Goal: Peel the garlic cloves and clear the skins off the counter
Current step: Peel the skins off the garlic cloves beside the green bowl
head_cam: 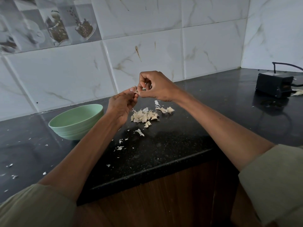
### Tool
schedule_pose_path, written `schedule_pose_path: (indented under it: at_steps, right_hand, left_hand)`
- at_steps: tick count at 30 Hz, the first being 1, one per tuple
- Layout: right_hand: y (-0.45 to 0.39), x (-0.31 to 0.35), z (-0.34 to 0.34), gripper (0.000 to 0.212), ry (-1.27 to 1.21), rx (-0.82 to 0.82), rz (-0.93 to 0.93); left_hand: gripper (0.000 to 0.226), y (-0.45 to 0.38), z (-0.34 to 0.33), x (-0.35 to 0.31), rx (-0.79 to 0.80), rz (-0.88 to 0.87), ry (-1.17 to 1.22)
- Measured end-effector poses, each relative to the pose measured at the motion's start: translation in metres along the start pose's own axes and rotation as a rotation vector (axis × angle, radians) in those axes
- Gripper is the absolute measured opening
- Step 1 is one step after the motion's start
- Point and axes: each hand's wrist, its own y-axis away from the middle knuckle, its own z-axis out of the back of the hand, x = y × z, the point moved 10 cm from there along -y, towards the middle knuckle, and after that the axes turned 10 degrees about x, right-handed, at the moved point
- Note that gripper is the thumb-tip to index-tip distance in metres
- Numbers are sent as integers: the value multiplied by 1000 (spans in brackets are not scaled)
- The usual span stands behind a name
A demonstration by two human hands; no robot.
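Observation:
Above the black counter [164, 145], my left hand [122, 105] holds a small garlic clove [136, 91] at its fingertips. My right hand [155, 86] pinches the same clove from the right with thumb and fingers. Below the hands lies a pile of garlic cloves [144, 117] mixed with skins. A smaller cluster of cloves and skin [165, 109] sits just right of it. Loose white skins [139, 132] are scattered over the counter toward its front edge and far left.
A pale green bowl [77, 122] stands left of the pile, its inside looking bare. A black box with a cable [273, 86] sits at the back right. Tiled wall [147, 54] runs behind. The counter's front edge drops to a wooden cabinet [164, 202].

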Motion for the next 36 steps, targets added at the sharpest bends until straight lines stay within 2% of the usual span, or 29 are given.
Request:
schedule_pose_path:
  at_steps: [5, 12, 17, 36]
  right_hand:
    - [2, -1, 5, 21, -4, -10, 6]
    - [6, 7, 16, 12, 115, -91, 42]
    - [8, 16, 13, 20, 170, -99, 77]
    - [4, 11, 6, 18, 269, -81, 57]
  left_hand:
    - [16, -2, 9, -3, -34, -1, -26]
    - [11, 2, -4, -4, 26, 8, -158]
    - [15, 1, -3, -3, 16, 12, -214]
    - [19, -5, 1, 1, -2, 7, -228]
